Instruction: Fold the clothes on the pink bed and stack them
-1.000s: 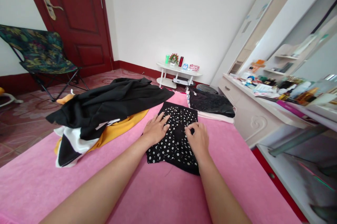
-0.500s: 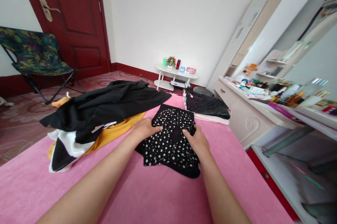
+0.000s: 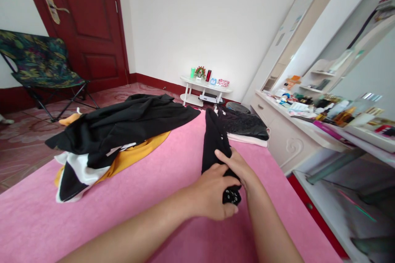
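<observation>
1. Head view: the black polka-dot garment is seen gathered into a narrow strip on the pink bed cover, lying towards the right edge of the bed, nearer the far end than the near one.

2. The near end of the strip is held by both hands. The left hand is closed around it from the left; the right hand is pressed against it from the right, thumb laid over the top. A small dotted portion is visible just below the hands.

3. Progress, as judged: the garment is folded lengthwise into a slim band, so one fold is taken as done. The band is long and uncompacted; shortening folds and placing on a stack are taken as remaining.

4. Orientation: the long axis runs from the hands away towards the far end of the bed, tilted slightly left. The far end rests just beside the folded black item.

5. That item lies on a pale folded piece at the far right corner of the bed.

6. Along the left edge, an unfolded heap is seen: a black garment over a yellow one and a black-and-white one. These are judged unprocessed.
</observation>
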The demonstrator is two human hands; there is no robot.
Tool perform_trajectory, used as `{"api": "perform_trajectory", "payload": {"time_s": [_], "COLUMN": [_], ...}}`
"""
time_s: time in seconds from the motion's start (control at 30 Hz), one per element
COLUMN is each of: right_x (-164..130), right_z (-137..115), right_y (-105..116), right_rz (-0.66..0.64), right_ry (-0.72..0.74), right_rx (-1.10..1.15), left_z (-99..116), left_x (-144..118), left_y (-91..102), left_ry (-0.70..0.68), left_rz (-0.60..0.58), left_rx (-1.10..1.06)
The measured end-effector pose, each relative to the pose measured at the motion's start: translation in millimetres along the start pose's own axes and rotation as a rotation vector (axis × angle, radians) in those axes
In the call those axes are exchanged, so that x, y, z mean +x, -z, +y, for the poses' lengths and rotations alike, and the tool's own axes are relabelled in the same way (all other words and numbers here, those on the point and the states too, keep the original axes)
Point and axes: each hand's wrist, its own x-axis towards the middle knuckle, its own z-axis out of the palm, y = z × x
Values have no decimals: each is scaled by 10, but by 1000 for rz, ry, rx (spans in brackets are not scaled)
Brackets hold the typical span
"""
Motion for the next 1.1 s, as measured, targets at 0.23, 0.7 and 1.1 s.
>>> {"api": "perform_trajectory", "payload": {"time_s": [0.23, 0.7, 1.1], "right_x": [16, 190, 2292], "right_z": [54, -296, -318], "right_y": [-10, -34, 1387], "right_rz": [-18, 171, -25], "right_ry": [-241, 237, 310], "right_rx": [90, -215, -1411], "left_z": [-102, -1567, -1507], "left_x": [110, -95, 2], "left_y": [-49, 158, 72], "left_ry": [16, 499, 573], "left_rz": [121, 799, 485], "left_rx": [-526, -255, -62]}}
